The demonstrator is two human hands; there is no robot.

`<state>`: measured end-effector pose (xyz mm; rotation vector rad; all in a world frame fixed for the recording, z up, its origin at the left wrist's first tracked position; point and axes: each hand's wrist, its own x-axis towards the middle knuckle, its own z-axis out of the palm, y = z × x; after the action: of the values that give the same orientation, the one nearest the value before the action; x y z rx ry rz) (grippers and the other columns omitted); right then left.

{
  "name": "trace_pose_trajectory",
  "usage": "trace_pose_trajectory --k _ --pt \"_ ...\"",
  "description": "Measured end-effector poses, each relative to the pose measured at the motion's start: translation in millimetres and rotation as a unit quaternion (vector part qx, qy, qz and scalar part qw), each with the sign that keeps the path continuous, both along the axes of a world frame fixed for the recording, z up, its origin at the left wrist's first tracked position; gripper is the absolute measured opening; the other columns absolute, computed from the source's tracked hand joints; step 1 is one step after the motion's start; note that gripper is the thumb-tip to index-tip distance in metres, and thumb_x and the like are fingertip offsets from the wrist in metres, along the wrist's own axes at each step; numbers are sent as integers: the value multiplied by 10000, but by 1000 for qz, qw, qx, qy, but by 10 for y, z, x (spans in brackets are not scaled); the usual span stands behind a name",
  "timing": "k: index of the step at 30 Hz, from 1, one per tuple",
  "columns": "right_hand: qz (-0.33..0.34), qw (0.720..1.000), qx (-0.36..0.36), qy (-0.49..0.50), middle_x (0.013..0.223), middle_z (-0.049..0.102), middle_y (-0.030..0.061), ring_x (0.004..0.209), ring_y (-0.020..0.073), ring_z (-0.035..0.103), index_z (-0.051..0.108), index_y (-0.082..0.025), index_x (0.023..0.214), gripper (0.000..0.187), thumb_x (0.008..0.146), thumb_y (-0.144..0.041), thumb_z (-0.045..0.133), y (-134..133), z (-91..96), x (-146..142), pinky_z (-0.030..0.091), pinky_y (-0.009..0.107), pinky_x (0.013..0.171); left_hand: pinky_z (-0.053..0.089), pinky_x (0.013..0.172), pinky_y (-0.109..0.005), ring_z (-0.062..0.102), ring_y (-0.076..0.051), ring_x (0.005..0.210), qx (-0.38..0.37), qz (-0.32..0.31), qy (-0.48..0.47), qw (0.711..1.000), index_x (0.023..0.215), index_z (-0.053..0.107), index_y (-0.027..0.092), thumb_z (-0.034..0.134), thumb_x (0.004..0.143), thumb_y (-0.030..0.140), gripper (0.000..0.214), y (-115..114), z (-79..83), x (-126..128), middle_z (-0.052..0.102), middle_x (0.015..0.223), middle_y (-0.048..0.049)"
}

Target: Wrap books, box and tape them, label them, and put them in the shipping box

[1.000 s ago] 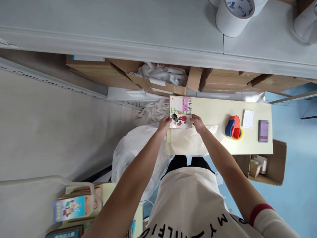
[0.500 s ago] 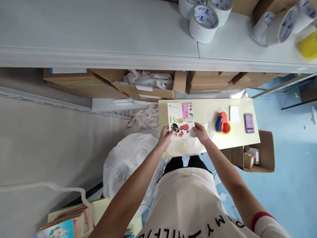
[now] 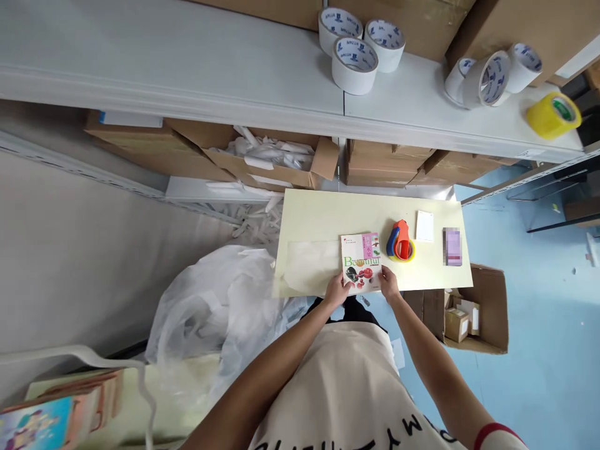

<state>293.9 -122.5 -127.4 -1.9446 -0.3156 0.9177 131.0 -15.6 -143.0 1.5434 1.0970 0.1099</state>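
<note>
A thin book [image 3: 360, 257] with a white cover, the word "Beautiful" and fruit pictures is held over the near edge of the pale table. My left hand [image 3: 336, 290] grips its lower left edge. On the opposite edge, my right hand [image 3: 389, 282] is closed on the book, thumb over the cover. To the left of the book, a thin whitish sheet [image 3: 309, 262] lies flat on the table [image 3: 323, 209]. A red and blue tape dispenser [image 3: 400, 241] with a yellow roll sits to the right of the book.
A white card [image 3: 424, 225] and a purple box [image 3: 452, 247] lie on the table's right part. White tape rolls [image 3: 355, 67] and a yellow roll [image 3: 553, 115] stand on the shelf above. Clear plastic [image 3: 210, 300] bulges at left; an open carton [image 3: 494, 312] stands right.
The book has moved right along the table and closer to its front edge, both hands still on it. The whitish sheet now shows to its left. The camera view has shifted.
</note>
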Motion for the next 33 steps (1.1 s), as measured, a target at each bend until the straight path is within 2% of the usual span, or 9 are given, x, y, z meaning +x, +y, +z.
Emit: trace_pose_trajectory --k 4,7,12,15,18,21,24,30,33 --pt "25 998 -34 -51 912 703 66 899 263 623 653 -212 988 317 726 -348 536 -51 -156 56 485 443 884 439 986 -467 557 -305 1124 64 18 47 997 1045 643 173 634 720 217 328 -155 -98 68 653 999 -107" --pt "29 994 -52 -91 1083 646 127 1094 298 555 645 -195 1052 353 721 -258 539 -81 -231 56 382 492 1031 353 1074 -515 420 -340 1292 107 28 63 992 1253 554 151 626 733 197 527 -242 -137 116 585 1185 -149" --pt "74 979 -67 -178 1356 482 191 1322 344 404 526 -174 1278 591 689 -182 575 -93 -288 -33 304 546 1109 376 1060 -513 438 -336 1270 209 -46 93 972 1367 453 139 617 751 160 638 -310 -150 171 511 1289 -174" --pt "45 989 -53 -132 1366 488 209 1305 339 439 451 -148 1338 717 646 -199 631 -24 -300 -37 364 522 1081 383 1061 -496 443 -330 1266 225 -70 118 965 1327 487 152 615 753 147 588 -293 -148 179 505 1291 -173" --pt "-18 999 -43 -28 1167 642 157 1105 301 597 474 -151 1297 737 598 -258 683 92 -269 68 483 480 946 376 1066 -505 437 -339 1274 225 -80 119 964 1312 496 156 614 754 154 570 -262 -145 170 508 1289 -174" --pt "-27 993 -15 110 890 723 44 868 253 673 594 -192 1101 583 546 -311 727 195 -172 200 539 408 780 373 1072 -507 437 -333 1277 222 -90 120 964 1312 493 177 618 755 177 571 -241 -146 151 505 1293 -160" --pt "-1 983 3 182 760 730 37 763 255 690 652 -182 857 398 517 -359 761 227 -23 246 537 382 703 385 1074 -486 452 -320 1269 221 -82 119 965 1312 494 174 619 746 173 580 -242 -153 133 486 1300 -162" --pt "-6 952 80 297 891 759 59 833 273 710 644 -214 938 469 522 -350 814 26 221 148 550 391 726 406 1048 -515 465 -338 1248 211 -57 97 971 1278 534 189 630 756 212 531 -312 -158 155 500 1311 -162" --pt "-38 954 86 286 929 755 36 840 266 705 601 -263 999 532 519 -314 822 -88 279 131 556 400 729 379 1063 -543 425 -355 1299 206 -63 70 974 1289 537 181 636 764 231 536 -320 -155 247 502 1341 -178"
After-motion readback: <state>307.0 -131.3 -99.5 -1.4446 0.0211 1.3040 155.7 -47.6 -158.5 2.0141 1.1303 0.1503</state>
